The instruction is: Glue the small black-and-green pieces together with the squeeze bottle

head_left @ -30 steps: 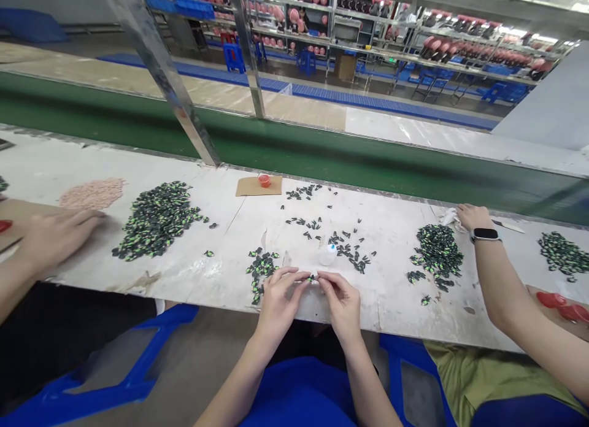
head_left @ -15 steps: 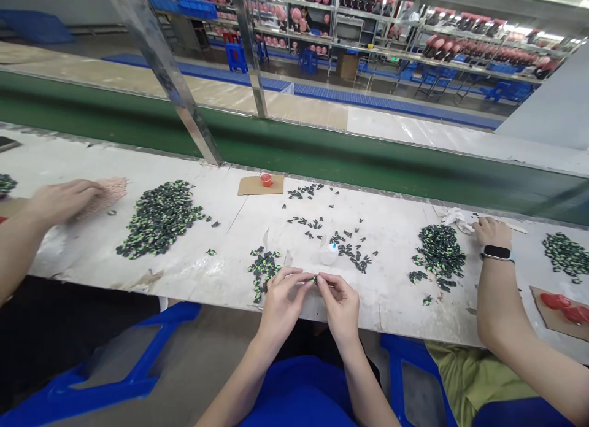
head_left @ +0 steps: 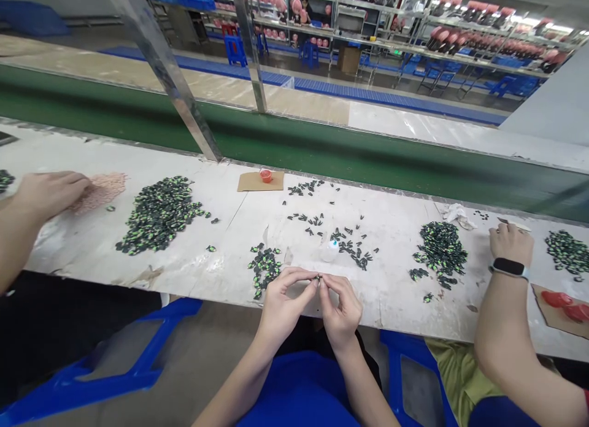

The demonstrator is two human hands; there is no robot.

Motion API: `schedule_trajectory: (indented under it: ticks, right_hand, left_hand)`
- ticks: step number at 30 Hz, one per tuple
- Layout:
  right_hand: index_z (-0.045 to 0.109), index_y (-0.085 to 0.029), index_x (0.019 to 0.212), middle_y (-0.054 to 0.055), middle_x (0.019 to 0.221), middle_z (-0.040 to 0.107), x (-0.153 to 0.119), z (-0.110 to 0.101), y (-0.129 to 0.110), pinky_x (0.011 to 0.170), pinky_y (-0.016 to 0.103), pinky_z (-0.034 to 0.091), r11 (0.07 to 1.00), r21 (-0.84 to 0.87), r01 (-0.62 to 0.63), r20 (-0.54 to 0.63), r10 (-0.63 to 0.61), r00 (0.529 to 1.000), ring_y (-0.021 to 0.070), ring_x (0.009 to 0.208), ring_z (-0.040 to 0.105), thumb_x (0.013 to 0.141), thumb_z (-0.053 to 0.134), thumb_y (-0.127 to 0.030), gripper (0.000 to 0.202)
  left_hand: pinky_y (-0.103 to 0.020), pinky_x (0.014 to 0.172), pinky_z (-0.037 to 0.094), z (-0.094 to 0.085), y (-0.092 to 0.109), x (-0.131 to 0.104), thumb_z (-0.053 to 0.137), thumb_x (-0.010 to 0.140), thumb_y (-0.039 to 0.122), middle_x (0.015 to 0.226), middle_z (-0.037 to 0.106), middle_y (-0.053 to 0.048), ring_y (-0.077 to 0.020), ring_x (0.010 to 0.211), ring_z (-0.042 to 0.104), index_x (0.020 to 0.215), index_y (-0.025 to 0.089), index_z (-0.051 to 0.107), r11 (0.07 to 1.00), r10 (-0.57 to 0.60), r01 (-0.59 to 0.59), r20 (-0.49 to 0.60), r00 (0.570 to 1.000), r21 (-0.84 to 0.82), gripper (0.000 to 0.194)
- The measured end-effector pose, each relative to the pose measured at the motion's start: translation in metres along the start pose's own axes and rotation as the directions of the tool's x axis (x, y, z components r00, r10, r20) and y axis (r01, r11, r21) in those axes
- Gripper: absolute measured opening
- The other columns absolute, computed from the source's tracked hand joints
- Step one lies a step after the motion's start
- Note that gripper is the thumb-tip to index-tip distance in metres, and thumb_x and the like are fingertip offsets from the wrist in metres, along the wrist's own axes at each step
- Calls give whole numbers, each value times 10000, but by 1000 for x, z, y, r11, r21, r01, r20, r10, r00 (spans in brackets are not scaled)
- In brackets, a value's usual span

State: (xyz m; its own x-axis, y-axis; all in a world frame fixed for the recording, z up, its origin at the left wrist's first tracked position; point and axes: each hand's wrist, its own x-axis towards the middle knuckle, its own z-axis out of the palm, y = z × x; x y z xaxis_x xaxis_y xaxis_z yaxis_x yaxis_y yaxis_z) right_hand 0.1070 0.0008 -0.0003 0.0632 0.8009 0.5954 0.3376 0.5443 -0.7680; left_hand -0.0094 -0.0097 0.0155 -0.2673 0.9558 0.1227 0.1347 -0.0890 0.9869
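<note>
Above the table's near edge, my left hand [head_left: 288,292] and my right hand [head_left: 339,304] meet at the fingertips. Both pinch one small dark piece [head_left: 317,278] between them; its details are mostly hidden. A small pile of black and green pieces [head_left: 264,266] lies just left of my left hand. Beyond my hands stands a small white container with a blue spot [head_left: 332,248]. Loose dark pieces [head_left: 354,252] are scattered beside and behind it. Farther back, a red cup [head_left: 265,176] sits on a piece of cardboard [head_left: 246,182].
A large black and green pile [head_left: 161,215] lies left, another [head_left: 442,249] right. At far left a person's hand [head_left: 50,194] touches pinkish pieces [head_left: 101,191]. A watch-wearing person's hand [head_left: 510,243] is at right. A metal post [head_left: 184,114] rises behind the table.
My fingertips have shifted slightly around the small piece, and less of its green shows. The watch-wearing hand has moved right, and the hand at far left has moved left.
</note>
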Motion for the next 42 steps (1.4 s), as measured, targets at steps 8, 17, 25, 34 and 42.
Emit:
schedule_trajectory:
  ticks: [8, 17, 25, 34, 42]
  right_hand:
    - [675, -221, 1038, 55, 819, 738, 15, -17, -2, 632, 322, 595, 1000, 4, 1, 168, -2, 986, 173, 693, 688, 834, 594, -161, 228]
    - [680, -196, 923, 24, 708, 722, 15, -18, -1, 606, 274, 596, 923, 199, -328, 211, 287, 934, 147, 598, 674, 729, 678, -183, 195]
    - [696, -188, 857, 14, 647, 692, 12, -12, 9, 562, 257, 587, 799, 330, -502, 240, 443, 863, 150, 581, 671, 685, 728, -268, 193]
    - [722, -201, 846, 37, 734, 712, 25, -51, 20, 612, 301, 575, 934, 40, -356, 342, 322, 883, 172, 646, 667, 733, 670, -237, 129]
    - [709, -166, 966, 165, 1083, 639, 29, -85, 56, 940, 547, 424, 793, -546, -271, -225, 172, 959, 334, 1074, 538, 773, 648, -474, 369]
  left_hand:
    - [-379, 862, 468, -14, 6, 4, 596, 854, 283, 910, 728, -61, -220, 928, 624, 944, 246, 740, 958, 144, -186, 195, 970, 219, 174]
    - [-384, 905, 299, -16, 9, 4, 451, 922, 136, 832, 741, 15, -185, 895, 617, 933, 287, 705, 766, 346, -447, 291, 892, 461, 295]
    - [-398, 942, 292, -12, 7, 2, 448, 917, 130, 811, 737, -5, -191, 879, 614, 986, 290, 706, 726, 353, -456, 291, 890, 515, 311]
    - [-439, 1005, 286, -34, -13, 17, 516, 903, 211, 963, 743, -26, -221, 968, 625, 1050, 277, 678, 726, 312, -426, 293, 904, 540, 229]
    - [-445, 875, 354, -96, -55, 62, 520, 836, 216, 890, 744, -76, -293, 918, 604, 832, 243, 716, 667, 253, -92, -109, 961, 740, 198]
